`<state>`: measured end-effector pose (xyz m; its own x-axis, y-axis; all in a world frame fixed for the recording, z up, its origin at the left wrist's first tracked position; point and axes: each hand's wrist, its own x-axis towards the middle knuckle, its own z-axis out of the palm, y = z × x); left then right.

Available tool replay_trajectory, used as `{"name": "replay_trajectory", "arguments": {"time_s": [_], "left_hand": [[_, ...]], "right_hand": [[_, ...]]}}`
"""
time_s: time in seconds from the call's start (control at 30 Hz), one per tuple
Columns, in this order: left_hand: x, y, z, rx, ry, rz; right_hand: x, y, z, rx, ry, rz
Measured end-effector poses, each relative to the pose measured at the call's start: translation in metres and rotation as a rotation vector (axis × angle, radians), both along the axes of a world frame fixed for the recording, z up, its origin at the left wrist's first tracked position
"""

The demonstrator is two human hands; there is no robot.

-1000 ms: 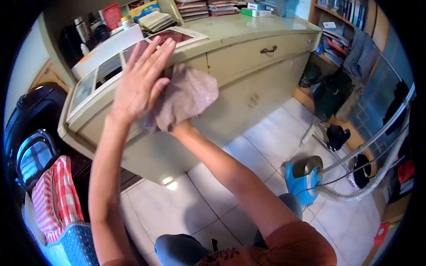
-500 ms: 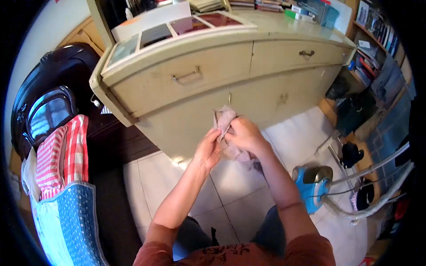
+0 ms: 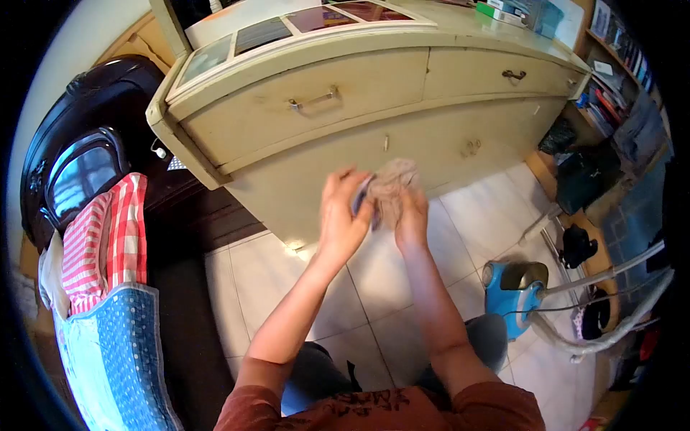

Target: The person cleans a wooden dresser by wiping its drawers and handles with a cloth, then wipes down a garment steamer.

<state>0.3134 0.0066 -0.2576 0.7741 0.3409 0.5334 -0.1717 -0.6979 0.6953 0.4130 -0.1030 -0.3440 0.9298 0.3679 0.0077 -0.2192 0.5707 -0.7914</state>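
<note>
A bunched greyish-beige cloth is held up in front of the cream cabinet. My right hand grips its lower right part, with the cloth folded over the fingers. On the other side, my left hand is closed at the cloth's left edge, thumb against it, fingers slightly blurred. A darker bluish fold shows between the two hands. Both hands are above the tiled floor, below the metal drawer handle.
A blue vacuum cleaner with a pale hose stands on the floor at right. At left is a dark wooden bed with red checked pillows and a blue quilt. A bookshelf lines the right side.
My hands have moved apart, and the cloth has gone from hanging below them to a bunch between them, upright at my right hand. The view has shifted slightly.
</note>
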Motion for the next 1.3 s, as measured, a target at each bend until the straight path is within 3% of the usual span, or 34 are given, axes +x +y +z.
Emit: {"name": "replay_trajectory", "arguments": {"time_s": [0.03,0.1,0.13,0.2,0.23,0.3,0.33,0.43,0.5,0.57,0.6,0.7,0.8,0.9,0.97,1.03,1.23,1.3], "left_hand": [[-0.003,0.007,0.009,0.005,-0.003,0.008],[-0.008,0.024,0.024,0.005,-0.221,0.170],[-0.007,0.034,0.025,0.005,-0.222,0.178],[-0.005,0.051,0.022,0.009,-0.376,0.373],[-0.006,0.059,0.022,0.006,-0.379,0.384],[-0.008,0.071,0.021,0.169,-0.353,0.488],[-0.008,0.073,0.018,0.160,-0.356,0.496],[0.000,0.081,0.008,0.270,-0.295,0.531],[0.003,0.085,0.001,0.216,-0.398,0.493],[0.001,0.089,-0.001,0.129,-0.442,0.457],[-0.005,0.088,0.004,0.205,-0.371,0.479],[-0.013,0.090,0.008,0.282,-0.292,0.506],[-0.012,0.086,0.009,0.282,-0.266,0.486],[-0.009,0.083,0.010,0.281,-0.276,0.486],[-0.010,0.078,0.012,0.331,-0.195,0.506],[-0.008,0.079,0.009,0.398,-0.130,0.534],[-0.002,0.079,0.002,0.437,-0.067,0.557],[0.001,0.080,0.003,0.438,-0.096,0.557]], "right_hand": [[-0.003,0.007,0.026,-0.093,-0.191,-0.246],[-0.007,0.022,0.086,-0.159,-0.490,-0.452],[0.004,0.035,0.097,-0.157,-0.491,-0.445],[0.023,0.061,0.113,-0.048,-0.813,-0.699],[0.028,0.075,0.115,-0.047,-0.817,-0.688],[0.034,0.105,0.110,-0.520,-1.027,-0.970],[0.028,0.120,0.107,-0.591,-1.060,-1.064],[0.004,0.153,0.095,-0.537,-1.064,-1.104],[-0.011,0.164,0.085,-0.445,-1.508,-0.830],[-0.009,0.152,0.090,-0.500,-1.600,-0.787],[-0.007,0.143,0.097,-0.544,-1.693,-0.737],[0.050,0.102,0.096,-0.507,-1.564,-0.823],[0.080,0.072,0.120,-0.451,-1.111,-0.929],[0.063,0.074,0.132,-0.671,-1.083,-0.949],[0.051,0.083,0.114,-0.613,-1.201,-1.000],[0.042,0.084,0.098,-0.780,-1.301,-0.758],[0.077,0.071,0.153,-0.642,-1.164,-0.956],[0.072,0.071,0.148,-0.638,-1.153,-1.021]]}}
